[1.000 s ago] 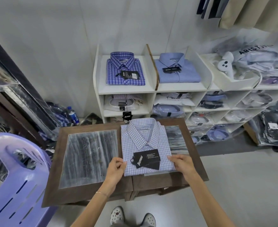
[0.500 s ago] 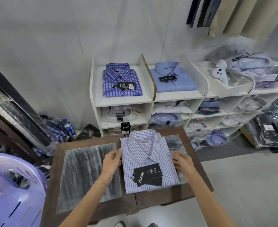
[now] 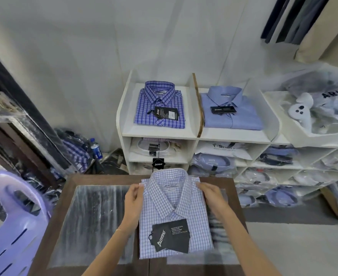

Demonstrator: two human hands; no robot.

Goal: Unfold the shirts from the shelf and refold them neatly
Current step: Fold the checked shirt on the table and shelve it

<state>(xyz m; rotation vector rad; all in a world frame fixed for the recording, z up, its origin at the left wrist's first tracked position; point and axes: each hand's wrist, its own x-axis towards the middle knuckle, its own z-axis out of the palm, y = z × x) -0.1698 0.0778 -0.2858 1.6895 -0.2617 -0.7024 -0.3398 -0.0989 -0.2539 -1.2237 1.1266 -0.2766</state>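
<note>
Slid up from mid-shirt to the shoulders, left hand (image 3: 133, 198) and right hand (image 3: 210, 195) pinching the folded checked shirt (image 3: 174, 214) on the table (image 3: 64, 206). Looked folded already; shelf (image 3: 162, 132) shirts untouched.

purple plastic chair (image 3: 15, 226), water bottle (image 3: 96, 149)

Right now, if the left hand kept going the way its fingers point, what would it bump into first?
Probably the checked shirt itself: the left hand already pinches its shoulder edge, fingers pointing up and inward toward the collar. Depth is hard to judge.
</note>
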